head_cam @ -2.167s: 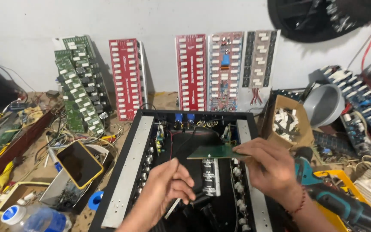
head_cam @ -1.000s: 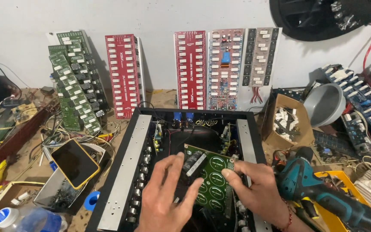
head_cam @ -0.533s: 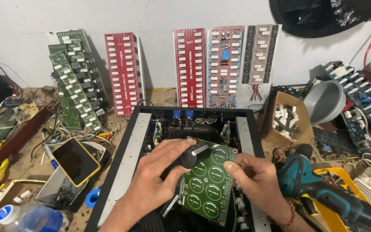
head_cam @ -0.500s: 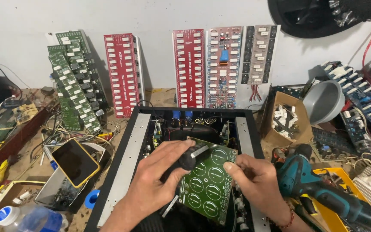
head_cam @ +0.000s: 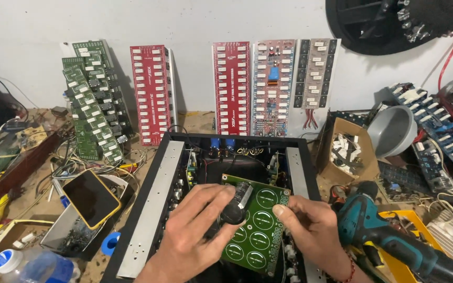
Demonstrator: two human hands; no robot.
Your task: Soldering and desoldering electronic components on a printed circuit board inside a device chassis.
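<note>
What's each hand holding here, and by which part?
Left hand pinches a black cylindrical capacitor by its body. Right hand holds the green circuit board at its right edge.

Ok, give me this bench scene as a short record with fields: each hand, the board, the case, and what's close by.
left hand: holds a black cylindrical capacitor against the board
right hand: grips the right edge of the board
green circuit board: tilted, white rings printed on it, above the open case
black metal case: lid off, wiring inside
right of case: teal cordless drill
left of case: phone with yellow rim
back wall: red and green boards leaning upright
</note>
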